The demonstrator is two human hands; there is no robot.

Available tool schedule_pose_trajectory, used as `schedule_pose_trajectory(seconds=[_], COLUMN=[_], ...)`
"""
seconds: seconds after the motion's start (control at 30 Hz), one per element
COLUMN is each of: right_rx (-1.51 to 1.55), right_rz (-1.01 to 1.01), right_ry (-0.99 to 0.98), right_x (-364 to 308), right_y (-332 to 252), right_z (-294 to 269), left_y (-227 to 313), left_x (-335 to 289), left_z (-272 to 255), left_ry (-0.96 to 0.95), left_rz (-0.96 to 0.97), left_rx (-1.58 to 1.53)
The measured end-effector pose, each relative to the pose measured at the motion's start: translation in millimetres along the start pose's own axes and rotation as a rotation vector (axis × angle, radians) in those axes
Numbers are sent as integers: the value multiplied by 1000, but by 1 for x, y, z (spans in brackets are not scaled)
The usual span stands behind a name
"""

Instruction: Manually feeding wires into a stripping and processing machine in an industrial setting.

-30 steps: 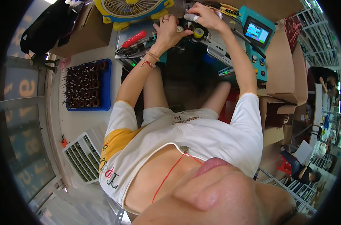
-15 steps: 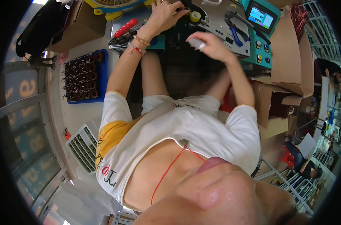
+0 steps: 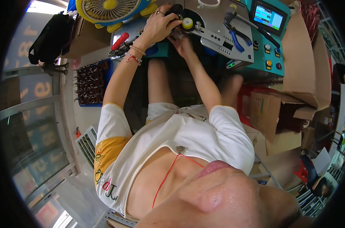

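At the far middle, my left hand is bent over a dark round part of a bench machine, its fingers curled beside a yellow-and-white roller. What its fingertips grip is hidden. Just below and to the right, my right hand reaches up to the same spot with fingers drawn together. A pale covering shows on one of its fingers; anything pinched there is too small to make out. A slotted metal arm extends right from the roller.
Blue-handled pliers, a hammer-like tool and a white ring lie on the machine top. Right stands a teal control box with a screen. Left are a red-handled tool, a yellow-blue fan and a blue tray of wound coils. Cardboard boxes stand right.
My right hand has swung left and up from the open space beside the machine to meet my left hand. My left hand stays at the roller. The whole view has shifted slightly.
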State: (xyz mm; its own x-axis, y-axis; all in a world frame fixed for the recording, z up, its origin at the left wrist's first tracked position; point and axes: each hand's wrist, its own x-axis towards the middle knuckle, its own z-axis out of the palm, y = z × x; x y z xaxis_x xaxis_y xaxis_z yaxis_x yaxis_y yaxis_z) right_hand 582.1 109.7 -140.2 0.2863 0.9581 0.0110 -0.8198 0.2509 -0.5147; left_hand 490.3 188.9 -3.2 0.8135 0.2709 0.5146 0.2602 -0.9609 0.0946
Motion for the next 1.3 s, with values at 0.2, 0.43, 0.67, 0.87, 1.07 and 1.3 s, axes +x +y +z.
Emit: schedule_pose_trajectory(seconds=[0.2,0.43,0.67,0.87,1.07,1.3], right_rx=[461,796,608,450,-1196,-2047], right_rz=[34,0,-154,-50,157,-718], right_ry=[49,-31,106,264,-86,-306], right_x=[8,14,-12,-25,-89,-40], right_y=[11,13,21,8,-79,-143], right_z=[-1,26,37,21,11,110], left_y=[6,7,6,5,39,-34], left_x=[6,3,2,5,-9,-53], left_z=[-1,-1,-1,-5,-63,-97], left_ry=[-49,-27,-33,84,278,308], left_rz=[-52,-67,-43,47,-247,-103], left_rx=[-44,-40,-10,7,-430,97])
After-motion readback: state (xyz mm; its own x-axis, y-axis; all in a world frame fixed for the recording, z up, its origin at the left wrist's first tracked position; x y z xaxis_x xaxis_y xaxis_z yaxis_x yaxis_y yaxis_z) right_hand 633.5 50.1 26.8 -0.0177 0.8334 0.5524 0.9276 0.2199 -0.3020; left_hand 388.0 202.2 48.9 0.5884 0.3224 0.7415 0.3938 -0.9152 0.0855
